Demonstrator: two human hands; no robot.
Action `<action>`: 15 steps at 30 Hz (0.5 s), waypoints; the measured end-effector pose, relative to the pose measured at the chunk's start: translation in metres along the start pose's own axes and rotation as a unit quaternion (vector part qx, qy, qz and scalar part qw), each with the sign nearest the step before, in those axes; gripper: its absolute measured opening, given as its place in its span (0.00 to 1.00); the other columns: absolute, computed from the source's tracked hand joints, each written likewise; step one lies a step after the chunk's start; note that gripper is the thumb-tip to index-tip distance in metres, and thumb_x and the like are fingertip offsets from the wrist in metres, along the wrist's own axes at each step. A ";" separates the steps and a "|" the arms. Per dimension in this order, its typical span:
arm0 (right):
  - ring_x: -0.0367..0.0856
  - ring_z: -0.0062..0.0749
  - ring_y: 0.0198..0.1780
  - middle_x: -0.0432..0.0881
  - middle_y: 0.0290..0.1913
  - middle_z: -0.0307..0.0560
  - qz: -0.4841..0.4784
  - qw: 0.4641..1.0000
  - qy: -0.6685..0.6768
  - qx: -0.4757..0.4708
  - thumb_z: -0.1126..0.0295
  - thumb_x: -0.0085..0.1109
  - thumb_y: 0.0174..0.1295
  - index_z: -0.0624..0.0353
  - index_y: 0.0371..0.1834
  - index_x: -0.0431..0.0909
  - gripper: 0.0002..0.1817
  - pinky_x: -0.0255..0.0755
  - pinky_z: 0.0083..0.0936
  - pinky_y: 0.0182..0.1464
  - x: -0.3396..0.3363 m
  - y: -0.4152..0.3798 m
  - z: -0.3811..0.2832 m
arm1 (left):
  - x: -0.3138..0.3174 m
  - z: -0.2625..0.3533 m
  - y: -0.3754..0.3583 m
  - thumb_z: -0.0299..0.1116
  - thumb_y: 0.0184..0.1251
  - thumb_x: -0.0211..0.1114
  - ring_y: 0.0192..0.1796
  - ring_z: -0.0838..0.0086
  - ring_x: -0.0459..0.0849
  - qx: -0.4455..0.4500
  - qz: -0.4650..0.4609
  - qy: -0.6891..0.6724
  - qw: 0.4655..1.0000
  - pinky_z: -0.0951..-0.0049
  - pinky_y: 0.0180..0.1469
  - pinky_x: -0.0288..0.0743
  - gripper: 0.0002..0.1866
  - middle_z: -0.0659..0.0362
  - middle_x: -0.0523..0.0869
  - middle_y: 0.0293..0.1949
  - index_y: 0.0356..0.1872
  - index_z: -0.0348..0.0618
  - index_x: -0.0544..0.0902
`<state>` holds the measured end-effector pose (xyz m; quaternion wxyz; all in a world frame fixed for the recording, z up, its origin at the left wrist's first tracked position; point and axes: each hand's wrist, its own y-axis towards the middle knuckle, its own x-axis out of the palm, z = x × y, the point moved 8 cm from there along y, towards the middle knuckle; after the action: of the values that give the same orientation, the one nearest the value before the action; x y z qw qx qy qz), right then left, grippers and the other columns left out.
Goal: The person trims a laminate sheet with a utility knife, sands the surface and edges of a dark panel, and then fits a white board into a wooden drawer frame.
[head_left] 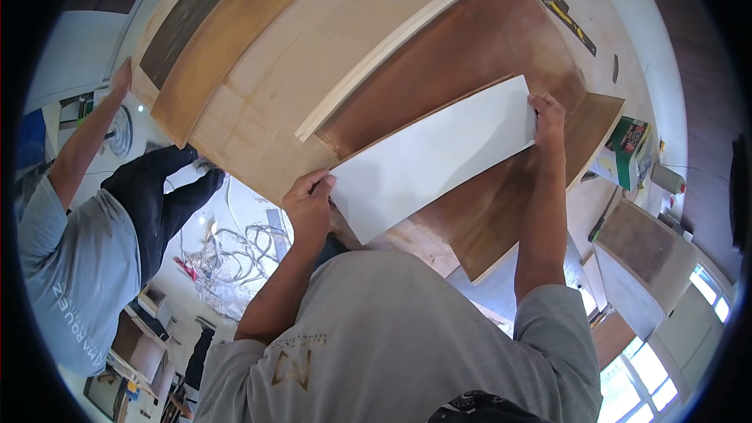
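Observation:
A white rectangular panel slants across the near side of the workbench, tilted up to the right. My left hand grips its left end, thumb on the white face and fingers curled behind. At the opposite end my right hand holds the edge the same way. Under and behind the panel lies a brown-stained board. A pale wooden strip runs along that board's far side. Another brown board sits by my right forearm.
Left on the workbench lie a curved tan board and a dark board. A square-like tool rests at the far right. A co-worker stands left, one hand at the bench edge. Tangled cables cover the floor.

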<state>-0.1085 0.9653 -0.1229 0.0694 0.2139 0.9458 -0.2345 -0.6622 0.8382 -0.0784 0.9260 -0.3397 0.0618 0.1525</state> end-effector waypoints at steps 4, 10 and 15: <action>0.83 0.22 0.33 0.87 0.34 0.41 0.008 1.000 0.009 -0.013 0.73 0.68 0.63 0.66 0.41 0.87 0.08 0.75 0.20 0.39 0.004 -0.001 0.001 | -0.001 0.010 -0.004 0.27 0.67 0.74 0.37 0.77 0.86 0.023 0.010 0.054 0.998 0.76 0.41 0.80 0.11 0.57 0.90 0.39 0.48 0.33 0.90; 0.82 0.20 0.32 0.87 0.33 0.39 0.014 1.000 -0.003 -0.021 0.73 0.67 0.63 0.66 0.41 0.87 0.08 0.74 0.19 0.37 0.009 -0.002 -0.001 | 0.000 0.001 -0.004 0.30 0.71 0.72 0.34 0.78 0.84 0.002 -0.010 0.033 0.999 0.76 0.40 0.79 0.12 0.58 0.90 0.38 0.50 0.33 0.88; 0.80 0.18 0.30 0.86 0.32 0.37 0.041 0.997 -0.049 -0.031 0.72 0.67 0.63 0.65 0.39 0.88 0.08 0.72 0.19 0.35 0.006 -0.001 -0.001 | -0.002 -0.011 0.000 0.29 0.71 0.73 0.37 0.80 0.83 0.008 0.001 0.031 0.999 0.78 0.43 0.78 0.12 0.60 0.90 0.37 0.50 0.33 0.89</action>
<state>-0.1145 0.9675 -0.1227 0.1318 0.2384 0.9385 -0.2122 -0.6647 0.8309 -0.0862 0.9262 -0.3369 0.0922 0.1420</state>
